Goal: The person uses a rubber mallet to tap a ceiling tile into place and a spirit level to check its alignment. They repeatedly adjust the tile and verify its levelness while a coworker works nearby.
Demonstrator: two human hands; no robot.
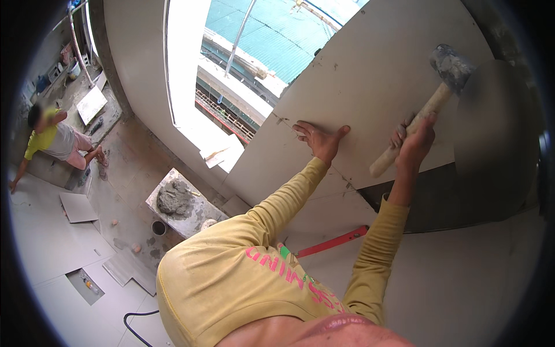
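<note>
My right hand (415, 139) is wrapped round the wooden handle of a mallet (425, 114). Its dark, mortar-smeared head (452, 66) is raised at the upper right, in front of the wall. Fingers spread, my left hand (321, 141) lies against a large pale wall tile (370, 87) close to the window. Small dark marks sit along the joint below that tile. Beneath my right hand a dark untiled patch of wall (428, 196) shows. A red spirit level (332, 240) slants between my forearms, partly hidden by my shirt.
A board (202, 215) bearing a heap of wet mortar (175, 198) stands left of me. A dark bucket (158, 227) and cut tiles (130, 270) lie on the floor. Another person (58, 139) sits at the far left. The window opening (237, 75) is ahead.
</note>
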